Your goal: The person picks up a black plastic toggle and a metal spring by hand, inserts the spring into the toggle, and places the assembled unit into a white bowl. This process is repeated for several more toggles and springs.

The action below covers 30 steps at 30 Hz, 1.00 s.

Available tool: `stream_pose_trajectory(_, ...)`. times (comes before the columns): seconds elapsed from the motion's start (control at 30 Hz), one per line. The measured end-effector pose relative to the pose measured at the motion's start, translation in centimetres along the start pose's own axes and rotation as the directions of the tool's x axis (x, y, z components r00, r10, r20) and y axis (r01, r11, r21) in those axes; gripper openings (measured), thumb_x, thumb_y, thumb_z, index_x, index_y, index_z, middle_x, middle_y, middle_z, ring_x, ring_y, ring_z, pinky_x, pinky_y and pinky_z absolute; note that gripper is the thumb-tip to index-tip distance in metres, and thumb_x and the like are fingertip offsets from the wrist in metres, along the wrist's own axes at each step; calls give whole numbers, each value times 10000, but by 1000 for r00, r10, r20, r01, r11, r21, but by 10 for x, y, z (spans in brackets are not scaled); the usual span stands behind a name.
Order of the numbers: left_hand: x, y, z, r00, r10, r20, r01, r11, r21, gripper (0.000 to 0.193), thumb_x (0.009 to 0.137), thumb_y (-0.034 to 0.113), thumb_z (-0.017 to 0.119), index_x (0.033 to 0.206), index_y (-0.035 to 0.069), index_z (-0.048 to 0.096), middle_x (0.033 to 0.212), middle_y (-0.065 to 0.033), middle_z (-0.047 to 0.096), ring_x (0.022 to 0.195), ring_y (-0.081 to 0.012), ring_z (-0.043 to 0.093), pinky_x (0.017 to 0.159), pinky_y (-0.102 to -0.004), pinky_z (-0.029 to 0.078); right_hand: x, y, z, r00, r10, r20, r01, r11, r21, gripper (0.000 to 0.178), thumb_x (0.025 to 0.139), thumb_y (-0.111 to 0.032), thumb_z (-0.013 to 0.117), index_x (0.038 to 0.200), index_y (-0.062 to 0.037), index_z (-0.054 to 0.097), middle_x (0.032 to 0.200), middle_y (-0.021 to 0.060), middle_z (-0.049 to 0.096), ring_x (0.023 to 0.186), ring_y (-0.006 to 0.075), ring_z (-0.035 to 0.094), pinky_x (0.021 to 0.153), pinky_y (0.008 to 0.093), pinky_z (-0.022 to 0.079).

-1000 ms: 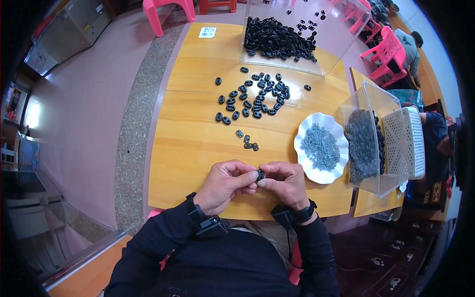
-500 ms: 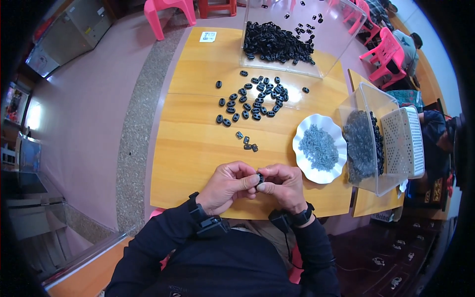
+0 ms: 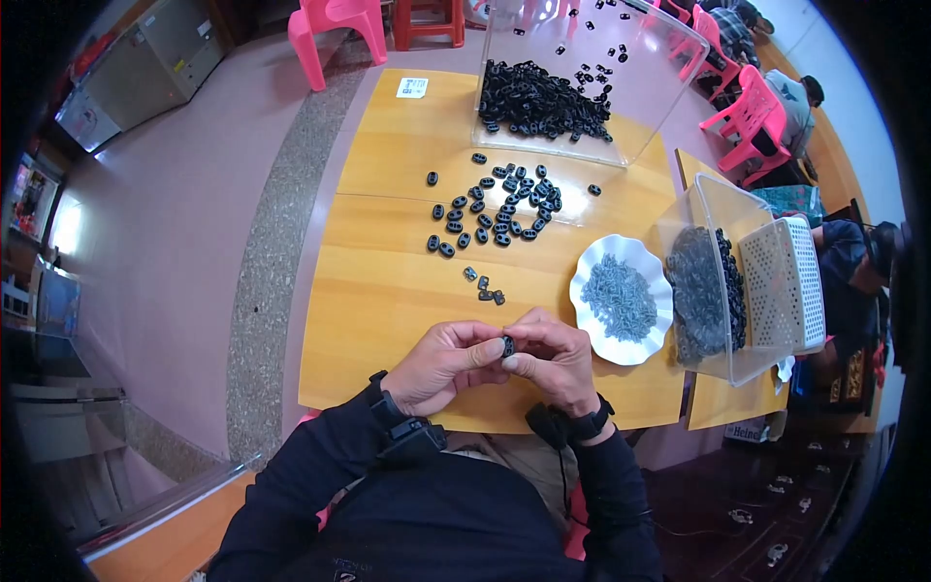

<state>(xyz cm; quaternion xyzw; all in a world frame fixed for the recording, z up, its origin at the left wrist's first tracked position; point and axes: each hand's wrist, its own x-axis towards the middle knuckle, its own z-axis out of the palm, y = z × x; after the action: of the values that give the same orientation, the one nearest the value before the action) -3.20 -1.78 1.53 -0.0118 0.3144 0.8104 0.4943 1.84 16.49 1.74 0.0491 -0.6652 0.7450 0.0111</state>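
Note:
Above the near edge of the wooden table, my left hand and my right hand meet at a small black oval piece. Thumbs and fingertips of both hands pinch it from either side; part of it is covered. Just beyond my fingers lie a few small dark blocks. Farther off are several loose black two-holed oval pieces. To the right of my right hand stands a white scalloped dish heaped with tiny grey translucent pieces.
A clear box with a black heap stands at the far side. Another clear box, holding black pieces and a white perforated basket, is at the right. Pink chairs and people are beyond.
The whole view has shifted slightly. Both hands keep their pinch, and the oval piece appears turned a little between the fingertips.

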Motion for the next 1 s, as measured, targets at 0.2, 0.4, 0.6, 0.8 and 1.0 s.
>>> stream_pose_trajectory(0.2,0,-2,-4,1000,11,16,-11,1000,3,245,932,223,565,1075,27,602,957,-53,639,837,-133,618,763,-272,524,0,-2,3,999,-48,-14,48,998,-36,306,730,40,736,1026,5,668,886,60,609,769,104,564,656,209,468)
stream_pose_trajectory(0.4,-2,1,2,1000,19,10,-20,1000,9,243,943,226,545,1046,15,607,910,-57,642,796,-125,613,732,-263,519,-4,-3,9,998,-37,-59,39,999,26,301,756,50,711,1047,23,641,919,69,589,782,111,597,660,203,491)
stream_pose_trajectory(0.6,-3,2,5,997,59,-41,-57,997,61,216,940,206,550,996,12,626,844,-53,650,725,-118,621,683,-244,525,-5,0,9,995,-72,-68,68,995,-72,269,764,54,701,1022,33,628,931,74,595,768,113,613,653,207,502)
stream_pose_trajectory(0.8,-3,-1,3,982,154,-105,-128,967,219,199,930,189,569,966,9,644,839,-60,667,719,-114,633,679,-240,527,-5,2,9,994,-87,-69,80,991,-104,259,774,42,694,1022,29,623,929,79,604,783,110,607,664,214,495)
stream_pose_trajectory(1.0,-3,-3,5,957,270,-101,-213,898,384,212,943,189,552,948,-5,636,817,-61,661,713,-106,623,678,-239,519,-6,3,9,996,-65,-65,58,993,-103,260,795,38,670,1049,31,615,919,72,605,786,113,606,670,221,501)
